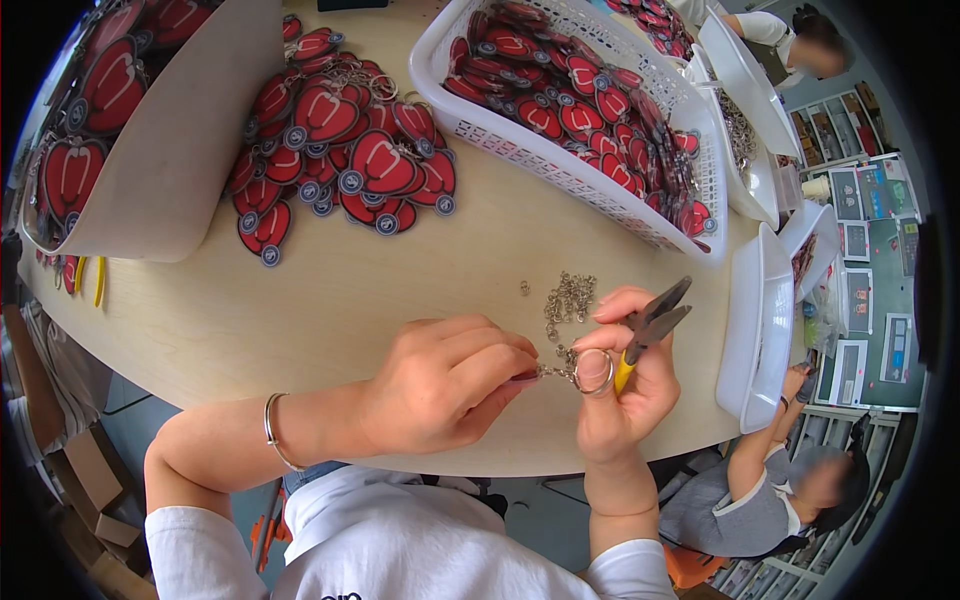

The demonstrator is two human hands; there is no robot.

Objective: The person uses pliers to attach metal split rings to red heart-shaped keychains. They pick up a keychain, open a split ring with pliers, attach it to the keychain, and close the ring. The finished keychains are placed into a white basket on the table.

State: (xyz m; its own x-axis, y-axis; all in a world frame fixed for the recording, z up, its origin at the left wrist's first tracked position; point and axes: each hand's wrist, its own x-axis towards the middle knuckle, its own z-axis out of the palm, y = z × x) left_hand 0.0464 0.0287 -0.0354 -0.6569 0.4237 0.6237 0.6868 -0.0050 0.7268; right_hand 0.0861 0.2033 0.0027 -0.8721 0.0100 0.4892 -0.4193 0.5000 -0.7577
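While pinching the ring (593, 371) between right hand (625, 385) fingers, with pliers (650, 325) tucked in the same palm, and left hand (445, 380) pinched on its chain (553, 371) at the near table (330, 300) edge: likely to slip loose, drop over the edge.

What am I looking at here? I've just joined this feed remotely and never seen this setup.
No machine: a person's two bare hands, seen from a fisheye camera on their head looking down. The left hand pinches a short chain joined to a key ring, which the right hand holds along with yellow-handled pliers. On the round wooden table lie loose chain pieces, a heap of red charms and a white basket with more. Other people sit at the right.
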